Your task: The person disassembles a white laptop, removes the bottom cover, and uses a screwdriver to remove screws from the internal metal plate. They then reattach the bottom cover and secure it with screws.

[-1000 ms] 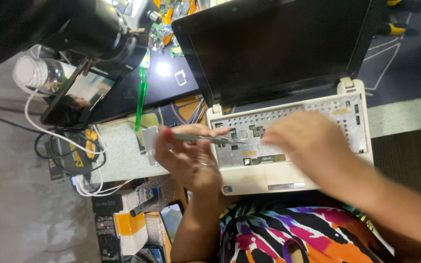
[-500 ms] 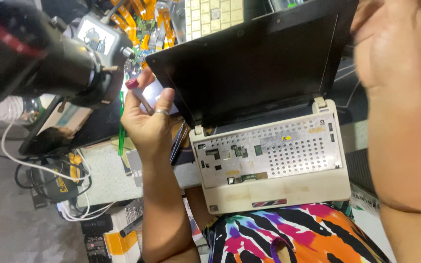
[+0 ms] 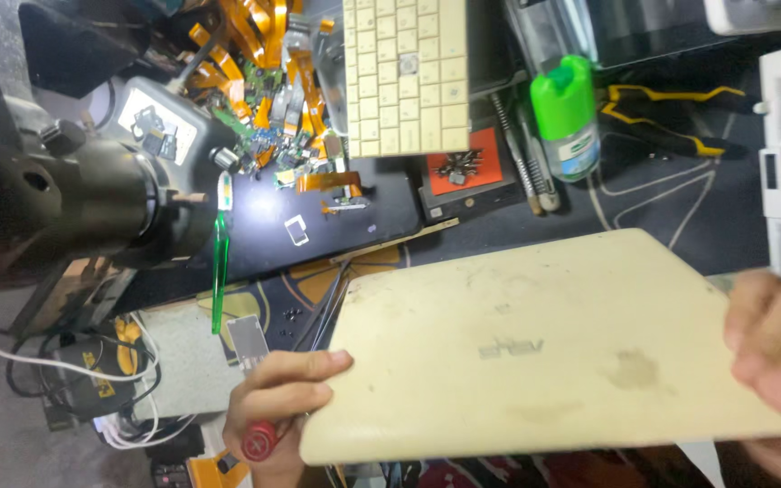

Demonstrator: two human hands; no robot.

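A cream laptop [image 3: 535, 348] lies with its lid down, the scuffed top facing up. My left hand [image 3: 277, 393] is at its near left corner, thumb on the lid. Its fingers are curled round a red-handled screwdriver [image 3: 259, 440]. My right hand [image 3: 775, 348], blurred, grips the laptop's right edge with the fingers on top of the lid. The rest of the screwdriver is hidden under the hand.
A black microscope head [image 3: 74, 199] juts in from the left above a black mat [image 3: 318, 217]. Green tweezers [image 3: 219, 271] lie beside it. Behind the laptop are a detached keyboard [image 3: 404, 77], orange flex cables [image 3: 255, 54], a green-capped bottle [image 3: 567, 113], pliers [image 3: 671, 117] and a screw tray [image 3: 458, 167].
The laptop's lid was open and is now down. My left hand came down from near the microscope to the laptop's left corner; my right hand dropped onto its right edge.
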